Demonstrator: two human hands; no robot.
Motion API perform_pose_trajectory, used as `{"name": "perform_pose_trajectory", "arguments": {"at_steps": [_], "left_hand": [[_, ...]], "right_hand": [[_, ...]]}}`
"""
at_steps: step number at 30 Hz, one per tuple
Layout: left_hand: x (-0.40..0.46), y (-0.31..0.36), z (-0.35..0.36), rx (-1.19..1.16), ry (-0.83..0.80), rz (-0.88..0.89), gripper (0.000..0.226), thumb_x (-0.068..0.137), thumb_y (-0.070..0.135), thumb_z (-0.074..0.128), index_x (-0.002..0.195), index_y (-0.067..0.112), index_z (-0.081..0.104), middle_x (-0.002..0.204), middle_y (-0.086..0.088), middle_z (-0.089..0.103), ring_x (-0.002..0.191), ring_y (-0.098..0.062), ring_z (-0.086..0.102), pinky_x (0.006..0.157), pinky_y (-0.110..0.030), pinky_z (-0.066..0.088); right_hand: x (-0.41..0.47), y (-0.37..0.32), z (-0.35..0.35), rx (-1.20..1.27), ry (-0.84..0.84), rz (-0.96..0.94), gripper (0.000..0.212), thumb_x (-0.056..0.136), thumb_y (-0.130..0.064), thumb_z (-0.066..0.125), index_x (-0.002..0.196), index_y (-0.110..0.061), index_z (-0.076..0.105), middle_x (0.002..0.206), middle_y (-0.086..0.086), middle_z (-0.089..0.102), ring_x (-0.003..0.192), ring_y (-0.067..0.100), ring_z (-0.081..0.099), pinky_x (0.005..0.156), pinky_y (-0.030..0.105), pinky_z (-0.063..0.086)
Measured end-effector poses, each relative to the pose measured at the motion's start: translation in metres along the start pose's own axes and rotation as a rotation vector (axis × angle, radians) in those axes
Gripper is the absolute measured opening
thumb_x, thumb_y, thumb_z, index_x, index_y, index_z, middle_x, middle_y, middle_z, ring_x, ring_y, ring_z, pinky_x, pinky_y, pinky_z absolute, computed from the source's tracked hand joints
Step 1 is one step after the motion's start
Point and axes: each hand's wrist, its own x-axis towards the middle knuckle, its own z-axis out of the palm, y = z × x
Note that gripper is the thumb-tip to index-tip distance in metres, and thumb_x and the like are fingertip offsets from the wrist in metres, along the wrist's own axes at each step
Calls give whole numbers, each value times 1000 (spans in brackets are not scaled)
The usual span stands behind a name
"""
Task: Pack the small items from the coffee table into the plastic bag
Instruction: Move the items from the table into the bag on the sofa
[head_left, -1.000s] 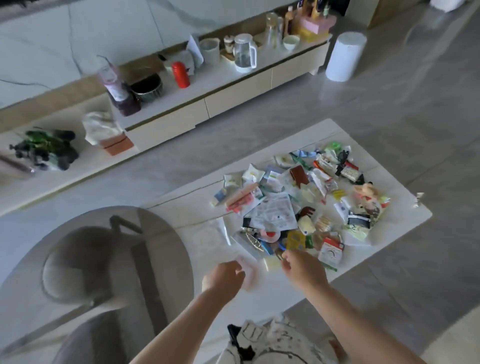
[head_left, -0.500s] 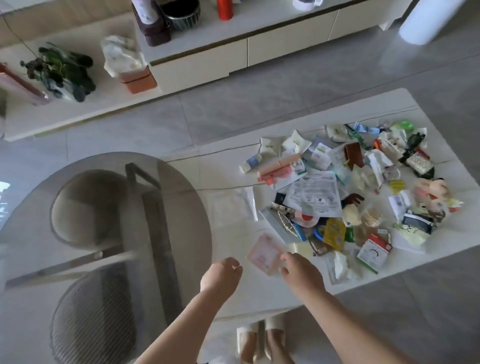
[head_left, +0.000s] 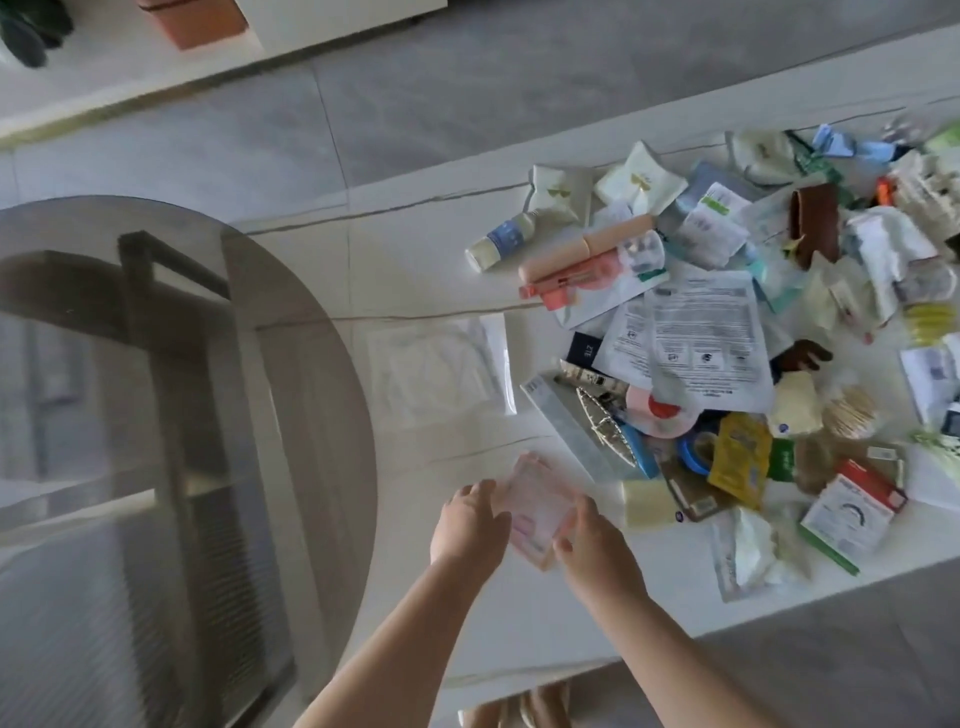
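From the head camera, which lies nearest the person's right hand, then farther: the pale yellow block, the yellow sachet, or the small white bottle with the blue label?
1. Pale yellow block, just right of the right hand.
2. Yellow sachet, farther right in the pile.
3. Small white bottle with blue label, at the pile's far left edge.

Small pink translucent plastic bag (head_left: 535, 506), flat, beside heaped small items (head_left: 727, 332)

A round smoked-glass table (head_left: 171, 395) fills nine o'clock, a dark frame (head_left: 156, 322) showing beneath it. At eleven o'clock sits an orange box (head_left: 208, 21), a green plant (head_left: 31, 26) beside it. Grey floor tiles (head_left: 467, 104) span twelve o'clock.
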Motion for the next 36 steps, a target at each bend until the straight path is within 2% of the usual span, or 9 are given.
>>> {"name": "perform_pose_trajectory", "arguments": {"at_steps": [8, 15, 18, 21, 24, 27, 31, 34, 36], "left_hand": [[21, 4, 12, -166, -51, -107, 40, 85, 32, 58, 123, 22, 54, 118, -10, 53, 113, -28, 51, 98, -33, 44], [13, 0, -17, -438, -13, -140, 20, 89, 33, 58, 81, 15, 58, 79, -2, 55, 66, -17, 48, 59, -27, 37], [13, -7, -30, -644, 38, -201, 23, 91, 31, 57, 88, 9, 61, 83, -4, 60, 74, -20, 53, 75, -41, 53], [18, -14, -36, -696, 56, -221, 22, 91, 29, 58, 90, 8, 61, 88, -8, 62, 81, -24, 56, 88, -50, 51], [24, -19, -35, -720, 58, -231, 23, 91, 28, 57, 92, 5, 60, 89, -9, 62, 81, -23, 55, 90, -51, 50], [25, -22, -32, -765, 72, -269, 25, 91, 26, 57, 96, 1, 58, 90, -9, 57, 81, -21, 52, 91, -51, 50], [21, -22, -35, -855, 98, -308, 19, 92, 22, 56, 92, 3, 57, 95, -11, 61, 85, -25, 58, 85, -46, 55], [19, -22, -43, -936, 115, -335, 20, 93, 22, 56, 94, 2, 57, 95, -11, 62, 85, -24, 59, 82, -41, 56], [18, -23, -50, -962, 121, -338, 23, 93, 23, 55, 99, 0, 57, 95, -11, 62, 84, -23, 59, 82, -40, 56]], "right_hand": [[11, -1, 13, 294, 135, 76, 55, 86, -4, 55, 138, -5, 37, 125, 16, 52, 113, 26, 55, 92, 35, 53], [24, -17, -21, 35, 202, -155, 48, 92, -23, 55, 137, -10, 40, 129, 8, 51, 121, 21, 49, 95, 31, 46], [47, -33, -33, -128, 275, -296, 44, 92, -14, 53, 134, -10, 43, 133, 7, 48, 125, 22, 44, 99, 29, 42], [73, -44, -34, -290, 296, -292, 45, 92, -11, 52, 135, -9, 39, 137, 8, 47, 125, 21, 46, 101, 27, 41], [86, -54, -29, -438, 282, -189, 34, 94, -7, 47, 128, -5, 41, 128, 11, 55, 118, 23, 52, 94, 29, 47], [88, -63, -31, -557, 324, -133, 22, 85, -7, 62, 107, -5, 58, 101, 9, 68, 93, 19, 66, 76, 27, 54], [92, -64, -37, -389, 265, -121, 43, 86, -27, 57, 121, -4, 48, 116, 11, 56, 104, 24, 56, 79, 32, 50], [96, -79, -48, -208, 296, -213, 48, 85, -26, 56, 128, -7, 45, 117, 15, 49, 92, 24, 53, 60, 28, 42], [105, -93, -51, -222, 256, -296, 46, 87, -29, 55, 128, -10, 45, 116, 14, 49, 88, 24, 55, 58, 26, 36]]}}
